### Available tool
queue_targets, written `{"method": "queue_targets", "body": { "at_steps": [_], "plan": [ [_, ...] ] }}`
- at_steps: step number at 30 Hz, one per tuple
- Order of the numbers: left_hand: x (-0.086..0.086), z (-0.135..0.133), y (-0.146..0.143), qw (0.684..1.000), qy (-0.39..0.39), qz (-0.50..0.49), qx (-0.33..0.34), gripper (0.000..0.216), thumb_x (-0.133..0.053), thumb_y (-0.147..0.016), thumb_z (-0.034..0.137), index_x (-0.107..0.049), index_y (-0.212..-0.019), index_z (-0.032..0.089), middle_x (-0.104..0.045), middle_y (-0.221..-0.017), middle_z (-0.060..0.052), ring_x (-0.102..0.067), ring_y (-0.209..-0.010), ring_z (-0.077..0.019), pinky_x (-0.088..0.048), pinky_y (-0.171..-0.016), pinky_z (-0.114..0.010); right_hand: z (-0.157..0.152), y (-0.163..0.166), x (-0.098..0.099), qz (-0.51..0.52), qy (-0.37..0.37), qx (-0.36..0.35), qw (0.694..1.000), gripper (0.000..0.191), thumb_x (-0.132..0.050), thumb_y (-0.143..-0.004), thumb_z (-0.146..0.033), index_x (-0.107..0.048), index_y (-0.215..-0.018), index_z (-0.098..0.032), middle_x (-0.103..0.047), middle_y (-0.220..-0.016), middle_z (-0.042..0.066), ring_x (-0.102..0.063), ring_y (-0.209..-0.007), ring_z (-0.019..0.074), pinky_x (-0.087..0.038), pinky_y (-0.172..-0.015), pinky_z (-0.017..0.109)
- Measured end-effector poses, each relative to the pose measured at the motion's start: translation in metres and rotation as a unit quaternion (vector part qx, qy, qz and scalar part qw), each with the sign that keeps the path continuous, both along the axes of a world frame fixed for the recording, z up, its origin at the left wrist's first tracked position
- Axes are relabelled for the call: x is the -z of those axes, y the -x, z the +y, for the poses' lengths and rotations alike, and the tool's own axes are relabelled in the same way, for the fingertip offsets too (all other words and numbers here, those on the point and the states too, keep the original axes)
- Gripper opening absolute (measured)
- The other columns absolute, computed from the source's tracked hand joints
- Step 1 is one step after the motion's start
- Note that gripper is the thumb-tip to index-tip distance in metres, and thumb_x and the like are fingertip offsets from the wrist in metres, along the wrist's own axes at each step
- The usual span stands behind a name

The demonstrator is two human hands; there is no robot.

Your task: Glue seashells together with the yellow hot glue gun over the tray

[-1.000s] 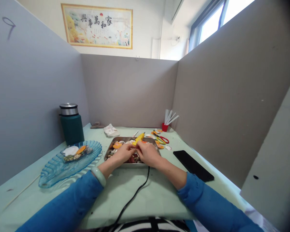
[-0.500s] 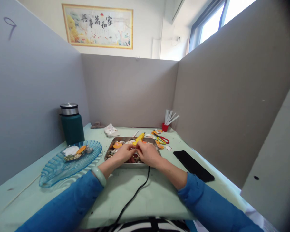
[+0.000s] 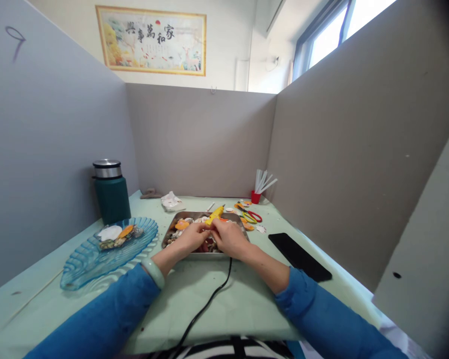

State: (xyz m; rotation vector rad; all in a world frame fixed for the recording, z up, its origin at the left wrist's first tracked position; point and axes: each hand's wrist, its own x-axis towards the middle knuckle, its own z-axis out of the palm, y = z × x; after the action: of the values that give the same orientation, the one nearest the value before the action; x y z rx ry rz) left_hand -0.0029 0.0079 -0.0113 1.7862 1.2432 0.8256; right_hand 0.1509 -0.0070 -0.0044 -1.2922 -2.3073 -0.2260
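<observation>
Grey partitions hem a pale green surface; two hands meet over the metal tray

Fingers drawn in close, left hand and right hand almost tip to tip; exactly what they grip, can't tell! Yellow glue gun right at the fingertips, above a tray of shells. Blue plate left, flask behind it. Beyond, the wall poster reads 家和萬事興, right to left; the left partition bears a handwritten mark like "9".
</observation>
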Motion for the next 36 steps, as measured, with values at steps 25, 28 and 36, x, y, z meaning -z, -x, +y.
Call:
{"method": "queue_targets", "body": {
  "at_steps": [25,28,36],
  "plan": [
    [-0.004,-0.004,-0.003,0.999,0.030,-0.024,-0.013,0.019,-0.046,-0.078,0.019,-0.061,-0.089,0.014,-0.056,-0.044,0.003,-0.056,-0.042,-0.0127,-0.039,-0.042,-0.019,0.005,-0.001,0.004,0.016,-0.016,-0.008,1.000,0.016,-0.042,-0.089,-0.026,-0.055,-0.093,-0.018,-0.066,-0.081,0.004,-0.060,-0.073,0.0167,-0.029,-0.060,0.025],
    [-0.006,-0.005,-0.003,0.998,0.034,-0.040,-0.017,0.014,-0.046,-0.078,0.019,-0.058,-0.083,0.014,-0.055,-0.043,0.003,-0.055,-0.041,-0.0125,-0.041,-0.043,-0.020,0.004,-0.001,0.004,0.017,-0.016,-0.009,1.000,0.016,-0.042,-0.089,-0.027,-0.055,-0.094,-0.018,-0.066,-0.082,0.004,-0.060,-0.074,0.0164,-0.029,-0.060,0.024],
    [-0.006,-0.006,-0.003,0.997,0.040,-0.069,-0.020,0.015,-0.049,-0.077,0.025,-0.056,-0.083,0.014,-0.056,-0.044,0.003,-0.055,-0.041,-0.0126,-0.042,-0.044,-0.021,0.004,-0.001,0.004,0.029,-0.023,-0.008,0.999,0.015,-0.042,-0.089,-0.027,-0.053,-0.093,-0.019,-0.066,-0.082,0.004,-0.059,-0.073,0.0165,-0.028,-0.060,0.024]
  ]
}}
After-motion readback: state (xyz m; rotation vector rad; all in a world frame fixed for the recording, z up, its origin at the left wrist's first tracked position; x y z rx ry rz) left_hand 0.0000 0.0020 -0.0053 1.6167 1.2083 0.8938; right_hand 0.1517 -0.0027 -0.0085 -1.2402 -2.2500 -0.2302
